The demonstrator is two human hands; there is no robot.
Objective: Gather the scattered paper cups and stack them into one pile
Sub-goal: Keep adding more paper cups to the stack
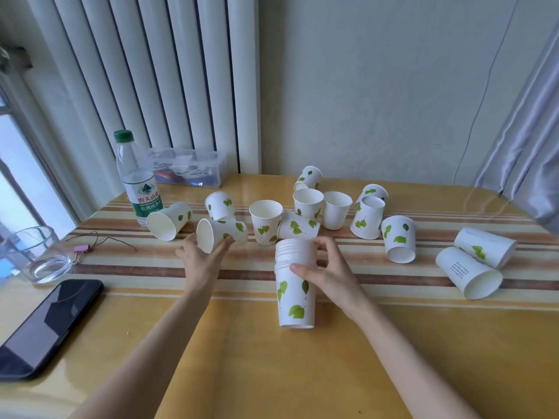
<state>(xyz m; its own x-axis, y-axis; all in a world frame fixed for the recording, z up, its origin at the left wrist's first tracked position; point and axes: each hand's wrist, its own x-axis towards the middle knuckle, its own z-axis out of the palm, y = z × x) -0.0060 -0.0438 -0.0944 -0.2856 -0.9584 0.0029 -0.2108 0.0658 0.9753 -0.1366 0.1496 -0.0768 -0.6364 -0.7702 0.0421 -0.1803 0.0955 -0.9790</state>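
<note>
I'm gripping the stack (295,300) on the bench (272,373) with my right hand (326,270), fingers (323,244) curling round its rims. Left of the stack, my left hand (202,255) is holding a tipped cup (220,234). Behind the stack, loose cups (265,220) are crowding. Far left of it, a bottle (137,179) is showing 农夫山泉.

table (272,373): yellow, glossy, striped | behind it: pale wall (378,86), white radiator (151,71) | left: daylit window (12,164) | right: grey curtain (526,131)
</note>
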